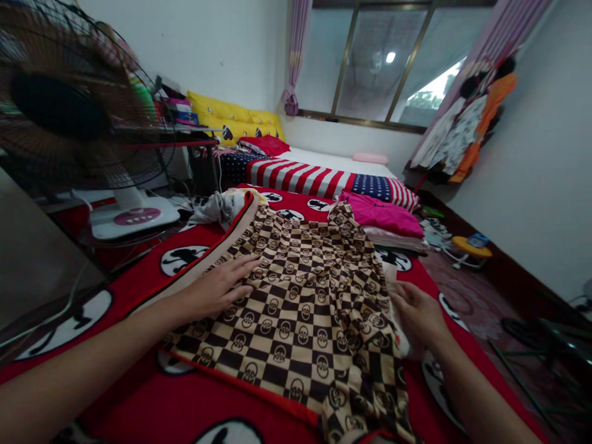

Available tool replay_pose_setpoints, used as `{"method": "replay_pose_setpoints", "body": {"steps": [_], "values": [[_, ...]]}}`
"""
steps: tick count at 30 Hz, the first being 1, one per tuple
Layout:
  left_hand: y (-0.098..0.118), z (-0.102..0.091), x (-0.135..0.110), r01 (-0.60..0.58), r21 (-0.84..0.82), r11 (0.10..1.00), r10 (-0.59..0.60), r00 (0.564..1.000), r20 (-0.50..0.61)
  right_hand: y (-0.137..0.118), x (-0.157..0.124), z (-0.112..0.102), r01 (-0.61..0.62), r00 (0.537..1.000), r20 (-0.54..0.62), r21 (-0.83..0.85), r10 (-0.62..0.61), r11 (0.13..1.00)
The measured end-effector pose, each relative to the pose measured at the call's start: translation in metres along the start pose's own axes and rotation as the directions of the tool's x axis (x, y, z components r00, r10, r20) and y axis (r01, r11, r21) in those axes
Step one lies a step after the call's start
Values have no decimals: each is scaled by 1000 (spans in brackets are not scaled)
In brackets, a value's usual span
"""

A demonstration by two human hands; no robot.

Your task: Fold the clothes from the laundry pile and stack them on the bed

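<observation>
A brown-and-beige checkered garment [296, 308] with a printed emblem lies spread on a red blanket [120, 394]. Its left side has a beige band with red and black trim, and red trim runs along the near edge. My left hand [224, 283] rests flat on the left part of the cloth, fingers stretched out. At the right edge, my right hand [419, 311] has its fingers bent over the pale border of the garment, which is bunched there. Folds run through the garment's right half, and its near right corner is crumpled.
Folded clothes with a bright pink piece [382, 216] on top lie beyond the garment, right of a crumpled grey-white cloth [219, 209]. A standing fan [132, 216] is at the left. Behind is a bed with a striped cover [300, 176]; a yellow stool [472, 246] stands right.
</observation>
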State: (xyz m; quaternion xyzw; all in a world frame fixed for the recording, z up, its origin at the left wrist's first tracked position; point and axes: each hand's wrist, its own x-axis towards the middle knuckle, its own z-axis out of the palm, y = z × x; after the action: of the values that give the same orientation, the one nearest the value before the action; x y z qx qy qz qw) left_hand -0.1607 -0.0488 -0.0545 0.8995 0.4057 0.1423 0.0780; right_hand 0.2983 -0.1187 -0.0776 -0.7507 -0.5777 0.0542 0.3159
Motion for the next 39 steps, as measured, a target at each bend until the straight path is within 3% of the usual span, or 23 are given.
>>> {"method": "replay_pose_setpoints", "body": {"steps": [4,8,11,14,16,19,24,28,31,36,39], "values": [[-17,24,-1,130,94,987,-136,989,58,30,0,-20,-124,988,-77,94,131,988],[-28,23,-2,169,132,977,-182,978,98,59,-4,-29,-174,984,-37,-43,173,984],[-17,7,15,209,104,972,-222,966,135,56,-2,-28,-126,978,-192,-202,87,971],[-2,-2,39,159,51,986,-162,985,58,30,0,-25,12,956,-285,-189,-67,982],[2,1,51,92,45,995,-94,993,68,8,-3,-22,108,961,-241,-112,-133,988],[-6,15,56,42,104,994,-58,985,161,-14,-17,-24,157,982,-111,30,-153,987],[-29,26,43,51,140,989,-76,981,178,-10,-54,-44,186,969,140,139,-205,973],[-26,25,34,95,106,990,-102,992,71,7,-79,-56,290,944,133,108,-303,951],[-8,27,29,-14,38,999,12,999,34,11,-89,-47,381,917,111,26,-382,924],[27,35,19,-170,-18,985,171,976,135,4,-89,-27,480,877,68,-97,-476,872],[33,38,12,-242,-36,970,244,952,186,7,-86,-37,504,863,87,-105,-497,857]]}}
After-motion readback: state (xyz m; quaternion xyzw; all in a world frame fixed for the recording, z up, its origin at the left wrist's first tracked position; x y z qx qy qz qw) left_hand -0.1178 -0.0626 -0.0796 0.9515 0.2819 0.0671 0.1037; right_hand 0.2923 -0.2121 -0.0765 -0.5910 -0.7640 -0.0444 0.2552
